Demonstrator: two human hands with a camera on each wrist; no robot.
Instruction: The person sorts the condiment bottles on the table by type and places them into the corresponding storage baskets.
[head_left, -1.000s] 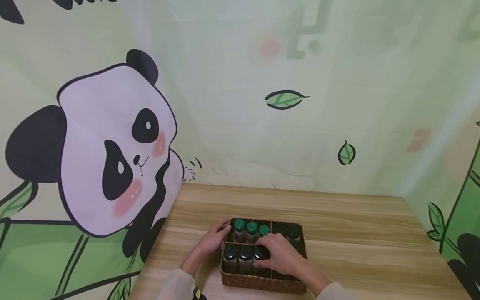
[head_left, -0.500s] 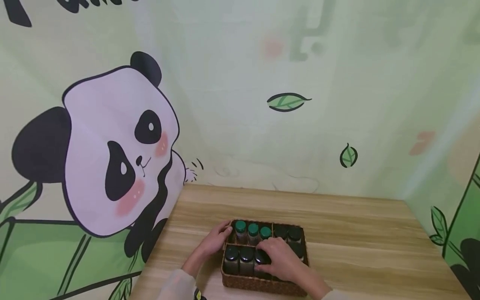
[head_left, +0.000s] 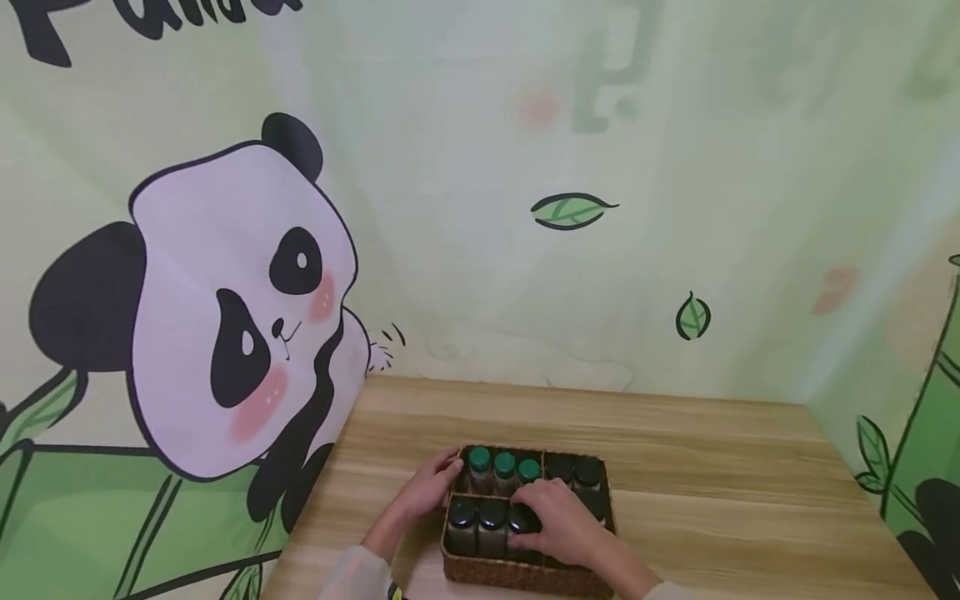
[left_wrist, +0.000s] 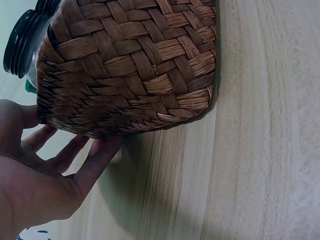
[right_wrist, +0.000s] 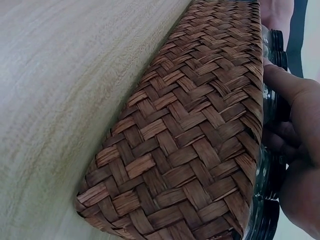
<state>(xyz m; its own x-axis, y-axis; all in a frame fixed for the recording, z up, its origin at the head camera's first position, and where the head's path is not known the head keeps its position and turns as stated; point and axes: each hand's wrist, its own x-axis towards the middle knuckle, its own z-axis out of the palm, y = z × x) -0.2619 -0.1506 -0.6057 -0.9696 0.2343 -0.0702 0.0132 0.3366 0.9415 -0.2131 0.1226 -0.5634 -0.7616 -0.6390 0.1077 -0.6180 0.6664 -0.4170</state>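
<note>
A brown woven basket (head_left: 510, 573) with dividers stands on the wooden table, filled with small glass jars. My right hand (head_left: 562, 518) reaches over it and pinches a black-lidded jar (head_left: 523, 518), third from the left in the near row. The jar's lower part sits behind the basket wall. In the right wrist view, the thumb (right_wrist: 287, 82) lies against the glass just above the rim. My left hand (head_left: 429, 487) touches the basket's left side, and its extended fingers (left_wrist: 97, 162) rest along the woven wall in the left wrist view.
Two black-lidded jars (head_left: 477, 515) stand left of the pinched one. Green-capped jars (head_left: 504, 465) fill the far left compartment, with dark-lidded jars (head_left: 587, 472) to their right. Behind the table (head_left: 712, 467) hangs a panda-print cloth (head_left: 450, 208).
The head view has shifted slightly. Both hands keep their places, the right on the same jar and the left at the basket's side.
</note>
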